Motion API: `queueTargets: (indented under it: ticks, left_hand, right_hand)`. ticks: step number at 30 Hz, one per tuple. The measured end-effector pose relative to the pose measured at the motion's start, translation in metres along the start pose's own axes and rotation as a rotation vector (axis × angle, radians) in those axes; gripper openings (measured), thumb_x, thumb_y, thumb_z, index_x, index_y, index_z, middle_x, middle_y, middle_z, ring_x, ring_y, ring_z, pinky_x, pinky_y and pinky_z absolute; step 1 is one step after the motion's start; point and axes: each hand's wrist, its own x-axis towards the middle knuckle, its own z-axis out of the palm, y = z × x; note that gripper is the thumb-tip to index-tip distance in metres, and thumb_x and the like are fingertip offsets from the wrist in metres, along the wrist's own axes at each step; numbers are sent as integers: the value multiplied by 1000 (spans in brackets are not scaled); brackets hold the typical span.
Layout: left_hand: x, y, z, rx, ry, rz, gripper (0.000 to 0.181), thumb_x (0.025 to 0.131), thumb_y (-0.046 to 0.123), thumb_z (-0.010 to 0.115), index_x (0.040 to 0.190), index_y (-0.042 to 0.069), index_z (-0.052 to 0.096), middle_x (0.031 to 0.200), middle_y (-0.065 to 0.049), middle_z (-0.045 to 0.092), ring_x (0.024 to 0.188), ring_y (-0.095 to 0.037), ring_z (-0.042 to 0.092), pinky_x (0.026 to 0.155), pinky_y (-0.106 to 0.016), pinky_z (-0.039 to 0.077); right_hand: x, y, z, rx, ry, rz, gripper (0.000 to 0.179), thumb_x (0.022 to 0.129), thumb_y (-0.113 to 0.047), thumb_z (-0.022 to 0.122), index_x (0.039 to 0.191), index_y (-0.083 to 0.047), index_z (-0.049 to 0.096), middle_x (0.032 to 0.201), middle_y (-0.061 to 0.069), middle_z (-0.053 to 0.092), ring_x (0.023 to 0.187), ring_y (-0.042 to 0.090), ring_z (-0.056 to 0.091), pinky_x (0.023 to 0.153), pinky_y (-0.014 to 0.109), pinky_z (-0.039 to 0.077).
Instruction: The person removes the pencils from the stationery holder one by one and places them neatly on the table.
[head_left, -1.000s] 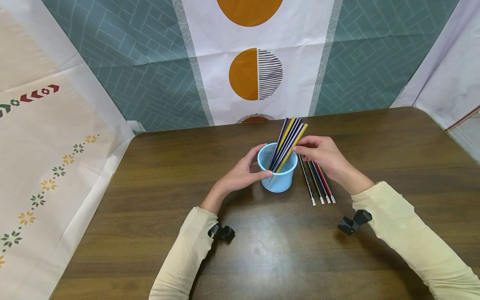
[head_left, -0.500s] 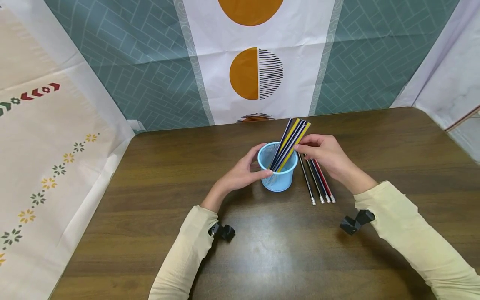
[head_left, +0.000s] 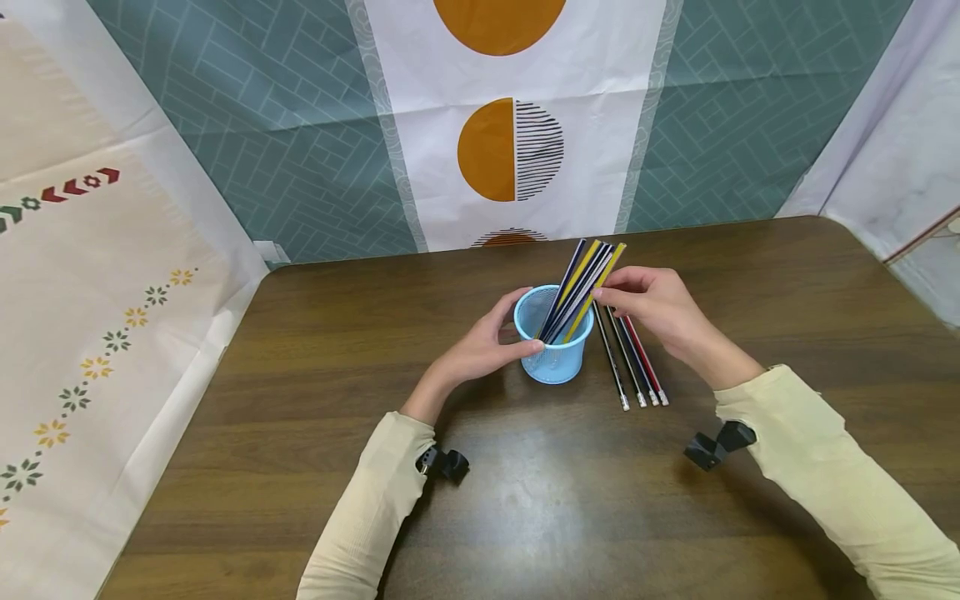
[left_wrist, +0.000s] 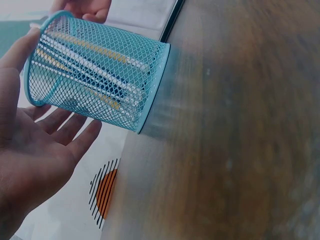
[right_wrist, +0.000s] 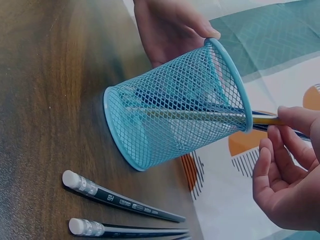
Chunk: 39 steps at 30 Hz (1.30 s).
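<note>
A light blue mesh pencil cup (head_left: 553, 364) stands upright on the table. My left hand (head_left: 482, 346) holds it by the rim, thumb at the front and fingers round the far side. Several dark, white and yellow pencils (head_left: 576, 287) lean to the right inside the cup. With thumb and fingertips, my right hand (head_left: 658, 310) pinches a yellow pencil (right_wrist: 266, 120) just above the rim. The lower part of that pencil shows through the mesh in the right wrist view. My left fingers (left_wrist: 65, 131) are loosely bent beside the cup's wall.
Right of the cup lie several pencils (head_left: 636, 358) side by side, dark ones and a red one, white erasers toward me. Their far ends pass under my right hand. A patterned cloth (head_left: 525, 167) hangs behind the table's far edge.
My right hand has shifted slightly right and drawn the yellow pencil's top a little away from the bunch. The pencils' tops lean a bit further right. My left hand stays on the cup.
</note>
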Motion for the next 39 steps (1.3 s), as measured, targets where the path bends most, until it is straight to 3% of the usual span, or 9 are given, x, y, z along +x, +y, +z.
queueTargets:
  ticks: [14, 27, 31, 39]
  left_hand:
    - [-1, -1, 1, -22, -5, -1, 75, 89, 11, 70, 150, 9, 26, 143, -10, 41, 129, -22, 43, 104, -35, 40]
    - [0, -1, 1, -14, 1, 2, 76, 89, 10, 70, 150, 8, 25, 143, -11, 40, 128, -23, 44, 103, -35, 42]
    - [0, -1, 1, -14, -3, 7, 76, 88, 9, 70, 150, 8, 25, 143, -11, 40, 129, -23, 43, 103, -36, 41]
    - [1, 0, 0, -14, -2, 5, 76, 88, 9, 70, 149, 7, 25, 144, -12, 39, 130, -24, 42, 104, -38, 40]
  right_hand:
    - [-4, -3, -4, -71, 16, -63, 29, 90, -12, 69, 103, 12, 63, 83, -10, 67, 73, 11, 58, 65, 21, 53]
    - [-7, -12, -5, -136, -13, -112, 23, 91, -10, 68, 101, 11, 63, 91, 12, 69, 76, 10, 66, 66, 25, 57]
    - [-9, -17, -5, -189, -15, -152, 23, 92, -10, 66, 104, 9, 64, 98, 20, 67, 75, 11, 67, 67, 23, 56]
    - [-8, -22, -3, -235, 4, -270, 20, 95, -5, 61, 109, 9, 60, 102, 22, 65, 78, 6, 66, 71, 19, 55]
